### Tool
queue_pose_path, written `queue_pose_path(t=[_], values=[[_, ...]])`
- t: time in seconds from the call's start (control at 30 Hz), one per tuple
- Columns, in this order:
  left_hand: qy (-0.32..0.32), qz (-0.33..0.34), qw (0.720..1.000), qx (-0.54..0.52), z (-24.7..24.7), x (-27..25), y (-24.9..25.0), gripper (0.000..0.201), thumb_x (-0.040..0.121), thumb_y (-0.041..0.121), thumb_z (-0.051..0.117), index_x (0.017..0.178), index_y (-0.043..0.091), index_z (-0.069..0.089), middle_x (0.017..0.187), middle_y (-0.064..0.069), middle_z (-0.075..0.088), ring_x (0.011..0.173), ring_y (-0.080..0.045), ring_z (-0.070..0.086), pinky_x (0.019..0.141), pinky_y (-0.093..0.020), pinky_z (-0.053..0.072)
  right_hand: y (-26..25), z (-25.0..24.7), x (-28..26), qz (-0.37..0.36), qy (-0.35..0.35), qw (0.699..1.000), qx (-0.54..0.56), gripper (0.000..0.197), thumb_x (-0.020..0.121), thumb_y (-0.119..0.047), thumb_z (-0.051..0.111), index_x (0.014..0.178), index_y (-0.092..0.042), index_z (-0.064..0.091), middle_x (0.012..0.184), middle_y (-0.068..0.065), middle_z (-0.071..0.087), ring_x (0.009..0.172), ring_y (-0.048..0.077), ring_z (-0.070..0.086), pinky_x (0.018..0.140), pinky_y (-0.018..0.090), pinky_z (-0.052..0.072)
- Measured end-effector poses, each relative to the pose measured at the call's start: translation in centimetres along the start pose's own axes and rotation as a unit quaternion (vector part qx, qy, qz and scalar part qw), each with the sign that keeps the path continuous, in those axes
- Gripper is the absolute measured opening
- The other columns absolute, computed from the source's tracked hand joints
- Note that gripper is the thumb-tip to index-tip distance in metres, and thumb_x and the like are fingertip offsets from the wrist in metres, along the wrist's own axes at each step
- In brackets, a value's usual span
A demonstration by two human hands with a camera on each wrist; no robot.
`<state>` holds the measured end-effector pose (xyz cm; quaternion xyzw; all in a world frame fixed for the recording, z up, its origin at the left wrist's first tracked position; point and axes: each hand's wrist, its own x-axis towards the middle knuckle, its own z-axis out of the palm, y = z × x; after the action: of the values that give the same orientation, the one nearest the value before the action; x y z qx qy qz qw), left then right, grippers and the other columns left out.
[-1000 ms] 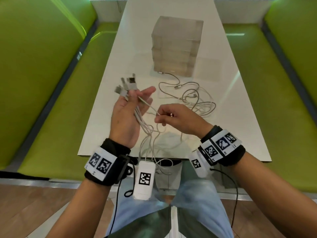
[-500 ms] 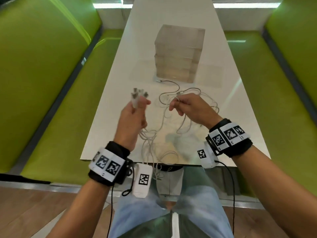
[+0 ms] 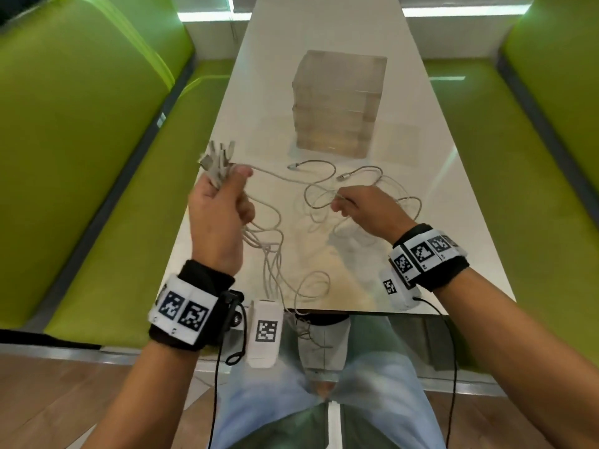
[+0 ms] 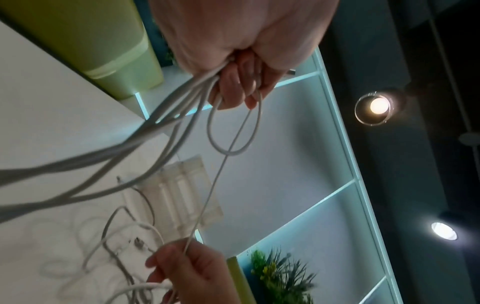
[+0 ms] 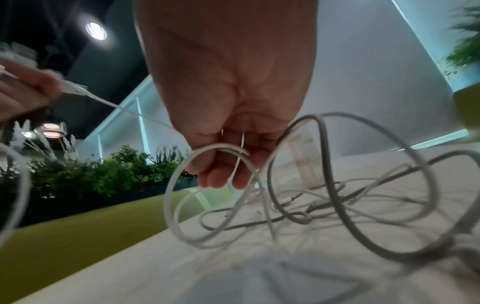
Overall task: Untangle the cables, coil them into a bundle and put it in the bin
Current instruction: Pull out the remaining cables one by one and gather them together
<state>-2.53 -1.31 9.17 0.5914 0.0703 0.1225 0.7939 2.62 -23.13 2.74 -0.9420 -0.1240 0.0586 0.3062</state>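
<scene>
Left hand [image 3: 216,215], 10 o'clock: fist clenched around gathered plug ends, cables [image 3: 272,254] trailing to the table [image 3: 324,37]. Right hand [image 3: 364,207], 2 o'clock: pinching one strand; best drawn out slowly, keeping loops from snagging. Bin [image 3: 338,102], 12 o'clock, far, holds none yet.

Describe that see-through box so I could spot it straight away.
Start at the long white table between the green benches. Past the loose white cables, near its middle, stands the box. It is the only upright, blocky thing there: cloudy, see-through, with ridged sides.
</scene>
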Motion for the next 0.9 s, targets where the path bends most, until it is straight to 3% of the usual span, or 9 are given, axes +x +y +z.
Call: queue_pose_path(t=[0.1, 0.2, 0.27, 0.43, 0.57, 0.67, 0.73, 0.83, 0.9], values=[[0.049, 0.027, 0.998, -0.024, -1.9, 0.8, 1.2, 0.014, 0.094, 0.008, 0.052, 0.081, 0.010, 0.057, 0.049, 0.009, 0.031, 0.045, -0.009, 0.024, 0.041, -0.023, 0.022, 1.2, -0.5, 0.3, -0.003, 0.002, 1.000, -0.015, 0.018, 0.092, -0.016, 0.051, 0.085, -0.013, 0.066, 0.076, -0.008, 0.063, 0.078, 0.016, 0.062, 0.073, 0.035, 0.047], [0.055, 0.004, 0.998, -0.010, -2.8, 1.3, 0.6, 0.015, 0.095, 0.010, 0.051, 0.082, 0.011, 0.058, 0.048, 0.011, 0.028, 0.044, -0.008, 0.022, 0.041, -0.022, 0.021, 1.2, -0.9, 0.1, -0.001, 0.015, 1.000, 0.009, 0.023, 0.095, -0.016, 0.046, 0.085, -0.015, 0.067, 0.066, -0.018, 0.057, 0.067, 0.007, 0.059, 0.071, 0.033, 0.046], [0.020, -0.023, 0.999, 0.041, -2.4, 1.1, -0.7, 0.013, 0.094, 0.012, 0.055, 0.082, 0.012, 0.060, 0.047, 0.012, 0.030, 0.042, -0.006, 0.023, 0.040, -0.020, 0.022, 0.2, -0.9, -0.3, -0.014, 0.019, 1.000, 0.003, 0.024, 0.096, -0.020, 0.045, 0.088, -0.017, 0.067, 0.066, -0.017, 0.056, 0.066, 0.013, 0.055, 0.071, 0.034, 0.045], [-0.099, -0.050, 0.977, 0.184, 1.1, -0.9, -4.1, 0.014, 0.092, 0.017, 0.060, 0.095, 0.005, 0.067, 0.043, 0.014, 0.036, 0.040, -0.005, 0.029, 0.043, -0.021, 0.027, -3.1, -0.1, -0.9, -0.073, 0.008, 0.996, -0.041, 0.025, 0.096, -0.029, 0.045, 0.092, -0.017, 0.067, 0.094, 0.003, 0.072, 0.087, 0.024, 0.063, 0.074, 0.038, 0.049], [-0.161, 0.016, 0.944, 0.288, 2.3, -1.2, -5.0, 0.017, 0.090, 0.025, 0.063, 0.091, 0.008, 0.066, 0.061, 0.002, 0.060, 0.056, -0.012, 0.047, 0.055, -0.031, 0.040, -4.3, 0.0, -1.3, -0.101, 0.004, 0.989, -0.110, 0.022, 0.097, -0.022, 0.046, 0.094, -0.008, 0.063, 0.085, 0.012, 0.069, 0.079, 0.030, 0.061, 0.061, 0.030, 0.033], [-0.166, 0.114, 0.900, 0.387, 2.0, -0.9, -4.8, 0.015, 0.092, 0.017, 0.059, 0.085, 0.004, 0.064, 0.058, 0.003, 0.050, 0.054, -0.009, 0.039, 0.050, -0.016, 0.031, -4.8, -0.2, -1.5, -0.095, 0.004, 0.989, -0.109, 0.025, 0.097, -0.027, 0.047, 0.089, -0.007, 0.061, 0.072, 0.005, 0.057, 0.068, 0.024, 0.050, 0.060, 0.030, 0.028], [-0.139, 0.125, 0.914, 0.361, 1.7, -0.7, -4.3, 0.015, 0.092, 0.017, 0.060, 0.087, 0.004, 0.064, 0.057, 0.009, 0.046, 0.051, -0.005, 0.037, 0.049, -0.015, 0.029, -4.1, 0.2, -1.1, -0.096, -0.001, 0.989, -0.109, 0.028, 0.096, -0.033, 0.048, 0.086, -0.010, 0.060, 0.071, 0.002, 0.054, 0.068, 0.022, 0.048, 0.059, 0.031, 0.029], [-0.054, 0.108, 0.962, 0.243, 0.5, 0.2, -2.4, 0.010, 0.093, 0.018, 0.060, 0.098, 0.014, 0.066, 0.056, 0.019, 0.052, 0.051, 0.004, 0.039, 0.051, -0.016, 0.035, -1.1, 0.4, 0.1, -0.062, -0.002, 0.990, -0.124, 0.021, 0.093, -0.030, 0.051, 0.086, -0.014, 0.063, 0.082, 0.009, 0.064, 0.085, 0.028, 0.057, 0.065, 0.030, 0.032], [-0.001, 0.121, 0.974, 0.192, -0.9, 1.0, -0.7, 0.006, 0.092, 0.014, 0.060, 0.088, 0.018, 0.063, 0.055, 0.018, 0.052, 0.049, 0.001, 0.039, 0.049, -0.018, 0.035, 0.7, 0.2, 0.4, -0.030, -0.010, 0.991, -0.131, 0.018, 0.092, -0.023, 0.051, 0.086, -0.014, 0.065, 0.086, 0.009, 0.065, 0.089, 0.028, 0.056, 0.068, 0.031, 0.030]])
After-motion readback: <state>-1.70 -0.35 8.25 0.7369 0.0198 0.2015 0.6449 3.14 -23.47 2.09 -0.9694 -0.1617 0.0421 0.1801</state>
